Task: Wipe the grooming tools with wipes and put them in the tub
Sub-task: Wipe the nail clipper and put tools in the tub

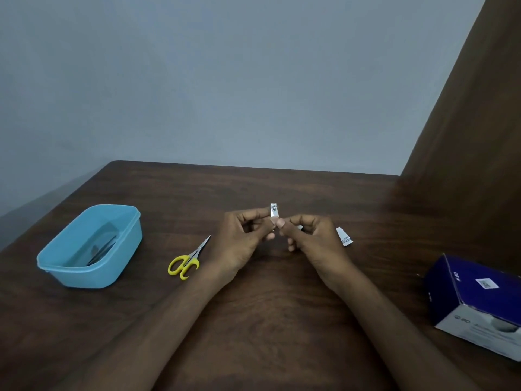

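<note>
A small silver nail clipper (274,211) stands upright above the middle of the table, pinched in my left hand (244,238). My right hand (310,238) is closed against the clipper's lower end, thumb touching it, with a bit of white wipe (300,228) showing between its fingers. Small scissors with yellow handles (187,262) lie on the table left of my left hand. At the far left stands the light blue tub (70,273), holding thin metal tools (103,249).
A torn white wipe wrapper (344,236) lies just right of my right hand. A dark blue and white box (473,303) sits at the right edge. The brown wooden table (267,320) meets a grey wall at the back and a brown panel (473,122) at the right.
</note>
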Tool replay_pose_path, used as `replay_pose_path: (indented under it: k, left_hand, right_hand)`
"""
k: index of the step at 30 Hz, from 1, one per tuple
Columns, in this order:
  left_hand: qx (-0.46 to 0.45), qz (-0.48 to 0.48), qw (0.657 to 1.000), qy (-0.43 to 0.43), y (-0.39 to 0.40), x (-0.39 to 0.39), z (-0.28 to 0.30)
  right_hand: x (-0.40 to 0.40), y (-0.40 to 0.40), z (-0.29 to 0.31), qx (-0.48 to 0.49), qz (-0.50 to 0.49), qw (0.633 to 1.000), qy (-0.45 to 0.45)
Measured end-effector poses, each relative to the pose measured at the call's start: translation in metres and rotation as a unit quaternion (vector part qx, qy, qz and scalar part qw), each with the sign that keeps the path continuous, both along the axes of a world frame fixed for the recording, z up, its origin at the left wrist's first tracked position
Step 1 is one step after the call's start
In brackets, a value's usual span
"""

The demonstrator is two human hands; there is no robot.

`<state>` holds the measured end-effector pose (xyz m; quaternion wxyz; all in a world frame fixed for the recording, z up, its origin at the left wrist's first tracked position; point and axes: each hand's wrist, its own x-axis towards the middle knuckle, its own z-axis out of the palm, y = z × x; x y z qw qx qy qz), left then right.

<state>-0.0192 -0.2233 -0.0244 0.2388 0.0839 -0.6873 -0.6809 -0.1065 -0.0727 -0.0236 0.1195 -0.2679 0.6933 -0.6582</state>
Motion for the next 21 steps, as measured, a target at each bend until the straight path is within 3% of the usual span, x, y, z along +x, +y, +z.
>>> replay_pose_path:
  k: [7, 12, 15, 21]
  left_hand:
    - [-0.034, -0.008, 0.999, 0.001, 0.001, 0.0, 0.001]
    - [-0.11, -0.003, 0.994, -0.026, -0.001, 0.0, -0.004]
    - [-0.067, 0.0, 0.998, -0.021, -0.001, 0.0, -0.002]
    - [0.021, 0.022, 0.999, -0.018, 0.001, -0.002, -0.002]
  right_hand:
    - [-0.001, 0.0, 0.002, -0.012, 0.021, 0.998, -0.051]
    - [0.004, 0.001, 0.015, -0.134, 0.035, 0.982, -0.126]
    - [0.0, 0.004, 0.014, -0.167, 0.017, 0.977, -0.129]
    - [0.0, 0.005, 0.007, -0.128, -0.015, 0.99, -0.063]
